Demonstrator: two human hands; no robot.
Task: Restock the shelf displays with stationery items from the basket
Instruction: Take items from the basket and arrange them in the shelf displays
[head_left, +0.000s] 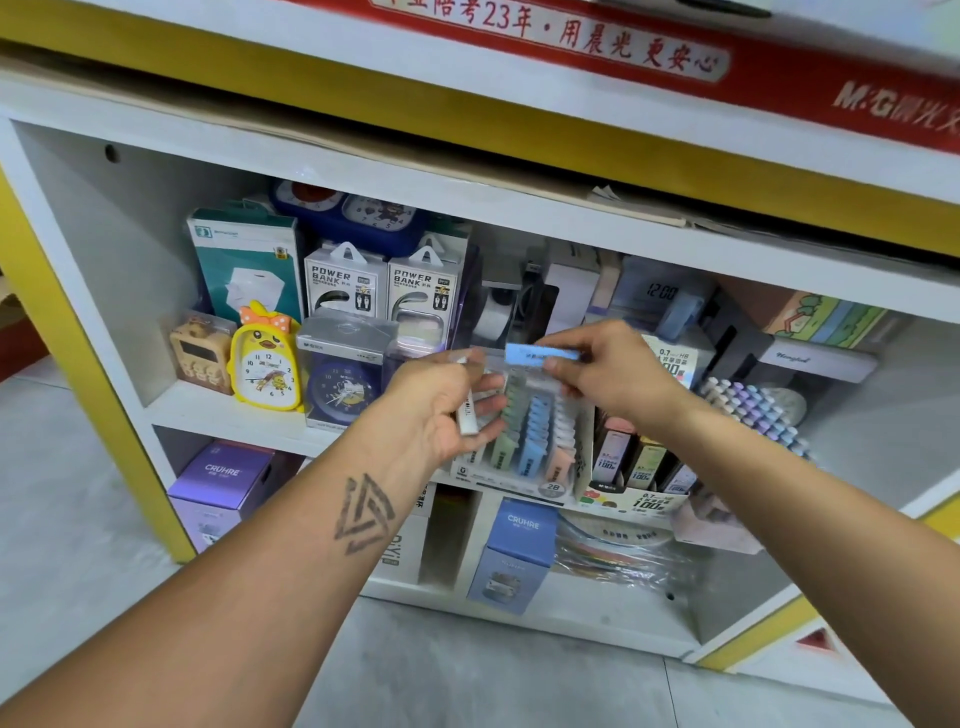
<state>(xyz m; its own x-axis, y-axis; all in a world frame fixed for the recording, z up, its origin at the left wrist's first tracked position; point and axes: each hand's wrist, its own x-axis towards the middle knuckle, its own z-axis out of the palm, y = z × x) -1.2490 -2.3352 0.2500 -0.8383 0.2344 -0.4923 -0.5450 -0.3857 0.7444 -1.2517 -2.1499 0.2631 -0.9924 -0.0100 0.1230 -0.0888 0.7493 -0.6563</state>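
The right hand (618, 379) pinches a small blue packet (543, 353) between thumb and fingers, so its grip is narrow and closed on the packet. The packet lies with its long axis from left to right, almost level, and it sticks out of the grip toward the left hand. It hangs just above the back of a clear display tray (519, 467), which stands at the front edge of the middle shelf (218, 410). In the tray, rows of green, blue and pink packets stand on end and run from the front edge toward the back. I judge that the packet must be turned upright and lowered into the blue row; the right hand is the nearer one for this.

The left hand (447, 410) curls its fingers around a white packet (467, 410), whose long axis is nearly upright. It is just beside the left side of the tray.

The tray front shows "2B". To its right, a box of lead tubes (634, 499) reads "0.7" and "100". Behind, two boxes (382, 286) read "POWER BANK". On the bottom shelf, the purple box (223, 478) and the blue box (522, 530) read "CRUHRE". The red banner (779, 78) on top carries "M&G" and Chinese writing with "23". A small clock display at the back shows "12:00". The basket is not in view.
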